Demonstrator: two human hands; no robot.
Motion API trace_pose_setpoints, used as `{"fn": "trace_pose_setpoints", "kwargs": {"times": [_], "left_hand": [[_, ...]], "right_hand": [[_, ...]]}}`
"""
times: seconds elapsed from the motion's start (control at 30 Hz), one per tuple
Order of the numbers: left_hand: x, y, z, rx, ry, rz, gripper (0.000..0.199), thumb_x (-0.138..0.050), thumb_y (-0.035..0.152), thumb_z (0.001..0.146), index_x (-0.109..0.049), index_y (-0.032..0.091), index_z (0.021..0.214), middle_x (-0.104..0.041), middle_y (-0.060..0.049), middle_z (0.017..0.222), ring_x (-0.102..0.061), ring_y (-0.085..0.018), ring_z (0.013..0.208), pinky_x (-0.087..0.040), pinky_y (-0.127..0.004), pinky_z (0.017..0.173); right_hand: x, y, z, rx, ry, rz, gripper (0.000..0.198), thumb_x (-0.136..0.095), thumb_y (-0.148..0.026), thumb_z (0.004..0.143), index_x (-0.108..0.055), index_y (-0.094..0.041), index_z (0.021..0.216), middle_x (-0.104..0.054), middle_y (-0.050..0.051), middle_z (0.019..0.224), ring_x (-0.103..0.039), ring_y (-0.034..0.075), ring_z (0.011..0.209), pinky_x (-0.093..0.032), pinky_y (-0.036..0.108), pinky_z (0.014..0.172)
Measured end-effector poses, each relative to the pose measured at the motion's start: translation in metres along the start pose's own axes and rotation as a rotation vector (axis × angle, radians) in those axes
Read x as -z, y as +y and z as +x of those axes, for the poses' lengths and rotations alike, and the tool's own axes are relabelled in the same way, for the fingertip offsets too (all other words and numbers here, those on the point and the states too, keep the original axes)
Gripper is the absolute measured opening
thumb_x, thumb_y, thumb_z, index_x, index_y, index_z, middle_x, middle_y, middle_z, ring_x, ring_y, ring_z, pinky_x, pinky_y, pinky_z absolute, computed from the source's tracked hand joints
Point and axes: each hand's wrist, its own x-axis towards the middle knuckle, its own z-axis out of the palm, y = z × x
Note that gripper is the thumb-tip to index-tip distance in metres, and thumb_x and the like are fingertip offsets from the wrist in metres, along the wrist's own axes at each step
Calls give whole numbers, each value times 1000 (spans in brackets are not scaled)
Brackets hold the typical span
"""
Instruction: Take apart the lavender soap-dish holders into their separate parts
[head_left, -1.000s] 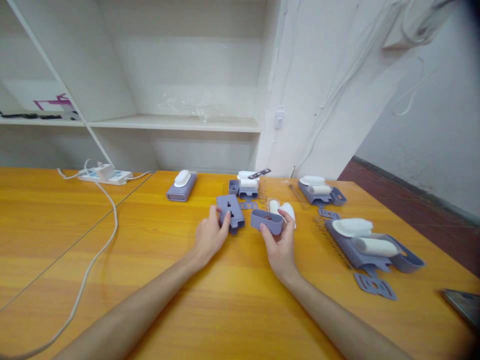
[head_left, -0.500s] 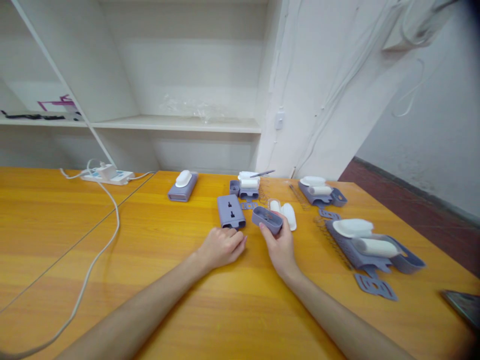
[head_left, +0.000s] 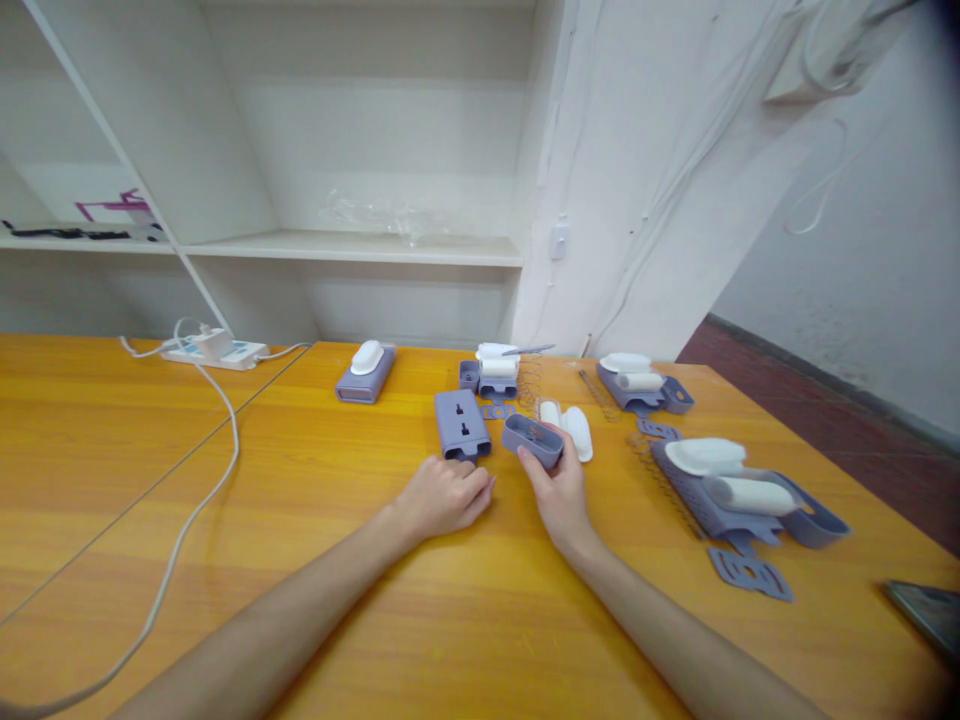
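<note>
Fronting shelves (head_left: 262,245): wd tbl (head_left: 562,620) w/ parts (head_left: 472,420)

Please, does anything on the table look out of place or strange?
Yes, slightly: a thin greyish-purple strip juts rightward past the rounded white plastic piece at the back, one end seemingly unsupported. The nearest perforated greyish-purple plate lies flat. Nothing looks spilled.

Grey-purple oval cup (head_left: 544,454) gripped in my right hand (head_left: 561,498), hollow side up, tilted toward me, small bits inside (too tiny for me to make out). Matching flat housing (head_left: 451,424) just beyond my left hand (head_left: 446,496), two dark keyhole-like slots facing up, open end toward me.
</note>
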Motion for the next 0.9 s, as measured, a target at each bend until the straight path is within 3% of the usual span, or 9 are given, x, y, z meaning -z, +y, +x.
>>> {"fn": "trace_pose_setpoints", "kwargs": {"times": [0.5,0.8,0.9], "left_hand": [[2,1,1,-34,-61,-21,27,-42,28,90,-52,18,67,-59,0,57,-56,-12,48,-28,-24,44],[3,0,1,-52,-27,-64,26,-43,25,89,-52,18,66,-55,0,55,-52,-11,47,-30,-22,45],[3,0,-1,-22,65,-117,25,-44,24,88,-51,18,65,-54,-1,57,-51,-11,51,-33,-22,48]], "right_hand": [[1,2,0,5,-9,-5,46,-66,-35,75,-48,-19,113,-59,8,110,-58,22,100,-45,41,95],[1,1,0,9,-6,-28,46,-65,-36,75,-47,-18,113,-60,9,109,-59,22,98,-47,41,92],[1,-1,-1,26,-32,-36,44,-64,-35,77,-47,-19,114,-59,9,111,-59,22,100,-47,40,93]]}}
